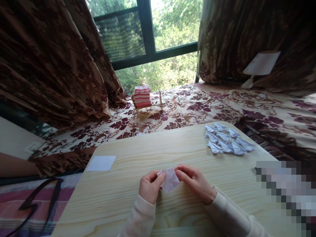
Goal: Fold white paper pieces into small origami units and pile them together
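Both my hands hold one small white piece of folded paper (170, 179) just above the light wooden table (128, 200). My left hand (149, 187) pinches its left edge with thumb and fingers closed. Its right edge is pinched by my right hand (195, 182). A pile of several finished white folded paper pieces (227, 142) lies at the table's far right. A flat white paper square (101, 163) rests on the table's far left corner.
Beyond the table lies a floral bedspread (197, 105) with a small wooden stand holding red-striped cloth (143, 97). Brown curtains (49, 65) frame a window. A dark strap (37, 200) lies at the lower left. A blurred patch (286, 194) covers the right edge.
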The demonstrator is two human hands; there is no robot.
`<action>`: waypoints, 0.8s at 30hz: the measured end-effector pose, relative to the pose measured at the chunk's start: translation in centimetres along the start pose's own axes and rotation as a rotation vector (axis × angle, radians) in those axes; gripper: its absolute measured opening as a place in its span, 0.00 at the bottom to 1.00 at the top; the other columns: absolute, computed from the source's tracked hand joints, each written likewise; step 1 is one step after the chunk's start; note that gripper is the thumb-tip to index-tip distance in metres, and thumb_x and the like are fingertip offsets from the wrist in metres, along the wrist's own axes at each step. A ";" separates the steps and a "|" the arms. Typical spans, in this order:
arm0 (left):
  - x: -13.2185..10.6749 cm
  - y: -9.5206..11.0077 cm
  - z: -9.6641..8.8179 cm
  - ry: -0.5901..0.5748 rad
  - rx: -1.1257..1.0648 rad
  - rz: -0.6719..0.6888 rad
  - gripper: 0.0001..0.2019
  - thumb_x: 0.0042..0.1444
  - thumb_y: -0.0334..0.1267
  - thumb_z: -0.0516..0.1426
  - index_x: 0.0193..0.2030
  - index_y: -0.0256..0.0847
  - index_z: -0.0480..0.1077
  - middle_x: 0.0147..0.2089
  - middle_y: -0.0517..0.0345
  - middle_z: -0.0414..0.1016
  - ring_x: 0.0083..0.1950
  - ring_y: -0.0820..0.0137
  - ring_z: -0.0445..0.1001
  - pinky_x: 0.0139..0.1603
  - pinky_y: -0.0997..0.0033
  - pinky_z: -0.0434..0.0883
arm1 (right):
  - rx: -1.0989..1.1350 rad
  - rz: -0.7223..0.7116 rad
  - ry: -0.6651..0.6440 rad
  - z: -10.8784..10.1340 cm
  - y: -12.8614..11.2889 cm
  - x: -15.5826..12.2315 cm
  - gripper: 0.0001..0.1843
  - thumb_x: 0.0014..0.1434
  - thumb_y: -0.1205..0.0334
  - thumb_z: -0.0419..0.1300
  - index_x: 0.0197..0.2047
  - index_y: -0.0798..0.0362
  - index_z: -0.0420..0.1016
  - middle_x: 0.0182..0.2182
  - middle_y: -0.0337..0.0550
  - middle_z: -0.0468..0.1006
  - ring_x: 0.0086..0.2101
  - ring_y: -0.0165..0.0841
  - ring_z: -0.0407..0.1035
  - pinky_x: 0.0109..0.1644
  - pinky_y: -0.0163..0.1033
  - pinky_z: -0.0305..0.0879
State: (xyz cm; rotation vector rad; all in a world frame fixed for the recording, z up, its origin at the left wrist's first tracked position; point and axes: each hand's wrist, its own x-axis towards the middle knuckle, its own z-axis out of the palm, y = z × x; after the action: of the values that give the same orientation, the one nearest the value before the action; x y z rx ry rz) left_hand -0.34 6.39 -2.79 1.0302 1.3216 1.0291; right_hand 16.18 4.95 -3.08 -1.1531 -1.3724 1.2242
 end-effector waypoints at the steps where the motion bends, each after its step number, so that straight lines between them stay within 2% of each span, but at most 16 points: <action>1: -0.1 0.1 0.0 0.005 -0.009 -0.001 0.12 0.39 0.43 0.65 0.28 0.35 0.78 0.20 0.60 0.74 0.22 0.73 0.67 0.23 0.76 0.65 | -0.004 0.000 -0.006 0.0 -0.2 -0.1 0.17 0.57 0.49 0.56 0.29 0.55 0.71 0.27 0.40 0.71 0.29 0.32 0.66 0.32 0.35 0.62; 5: -0.4 0.5 -0.2 -0.003 -0.035 0.003 0.11 0.38 0.42 0.65 0.26 0.35 0.76 0.21 0.61 0.74 0.22 0.74 0.68 0.25 0.76 0.65 | -0.038 -0.004 0.000 0.0 -0.7 -0.4 0.14 0.56 0.52 0.57 0.31 0.54 0.73 0.27 0.41 0.72 0.29 0.32 0.66 0.32 0.35 0.63; 12: -1.1 0.8 -0.5 -0.103 -0.055 0.020 0.08 0.38 0.37 0.65 0.24 0.35 0.73 0.21 0.61 0.73 0.23 0.75 0.68 0.26 0.77 0.65 | -0.129 -0.015 0.027 -0.2 -2.5 -1.0 0.10 0.56 0.57 0.59 0.30 0.54 0.75 0.25 0.39 0.71 0.24 0.29 0.60 0.26 0.34 0.56; 16: -1.5 1.1 -0.5 -0.131 -0.060 0.027 0.07 0.40 0.36 0.64 0.23 0.35 0.73 0.21 0.61 0.73 0.23 0.76 0.67 0.25 0.78 0.65 | -0.149 0.007 0.011 -0.2 -3.0 -1.1 0.10 0.55 0.57 0.59 0.31 0.55 0.76 0.21 0.37 0.69 0.21 0.27 0.56 0.24 0.34 0.53; 21: -1.7 2.0 -0.6 -0.151 -0.058 0.030 0.06 0.41 0.36 0.64 0.26 0.36 0.75 0.23 0.60 0.74 0.25 0.75 0.69 0.27 0.77 0.66 | -0.122 0.040 -0.039 -0.3 -3.3 -0.6 0.13 0.55 0.54 0.58 0.29 0.55 0.76 0.22 0.39 0.71 0.23 0.29 0.61 0.25 0.34 0.56; 24: -1.9 2.7 -0.7 -0.183 -0.048 0.019 0.05 0.40 0.35 0.64 0.23 0.35 0.75 0.21 0.60 0.74 0.24 0.74 0.68 0.27 0.77 0.65 | -0.102 0.052 -0.060 -0.3 -3.6 -0.5 0.15 0.55 0.51 0.59 0.28 0.56 0.75 0.22 0.40 0.72 0.24 0.30 0.63 0.26 0.34 0.58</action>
State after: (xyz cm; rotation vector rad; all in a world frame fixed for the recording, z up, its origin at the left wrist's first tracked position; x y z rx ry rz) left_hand -1.01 5.24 0.29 1.0761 1.1354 0.9519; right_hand 16.30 4.31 0.52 -1.2383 -1.4717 1.2469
